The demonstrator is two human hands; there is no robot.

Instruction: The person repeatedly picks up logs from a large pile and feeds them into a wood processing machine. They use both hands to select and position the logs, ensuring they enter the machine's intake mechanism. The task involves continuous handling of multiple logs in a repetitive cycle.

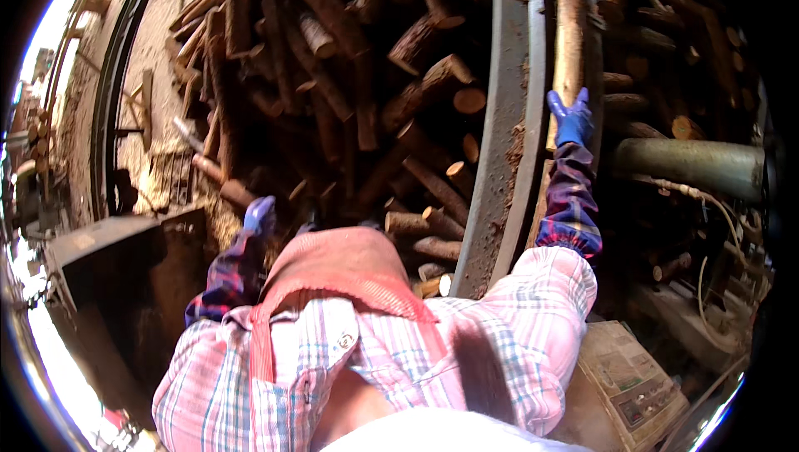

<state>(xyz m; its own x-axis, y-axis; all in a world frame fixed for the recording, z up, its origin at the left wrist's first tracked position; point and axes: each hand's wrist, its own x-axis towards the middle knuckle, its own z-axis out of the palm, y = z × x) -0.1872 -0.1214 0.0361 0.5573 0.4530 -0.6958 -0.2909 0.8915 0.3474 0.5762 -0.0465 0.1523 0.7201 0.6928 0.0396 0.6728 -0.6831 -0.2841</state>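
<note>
My right hand (572,119), in a blue glove, is on a pale, partly peeled log (569,36) lying lengthwise in a metal trough (535,77). Its thumb and fingers straddle the log, one on each side. Down at the left, my left hand (260,215), in a similar glove, hangs beside the near end of a reddish-brown log (237,194). Its fingers are blurred, and whether they touch that log cannot be made out. Dark plaid oversleeves cover both forearms.
A big heap of loose logs (333,61) fills the floor ahead and left of the trough. More logs (641,61) lie beyond its right side, near a thick metal pipe (691,165). A dark box-like metal piece (108,244) stands left; a control box (632,385) sits lower right.
</note>
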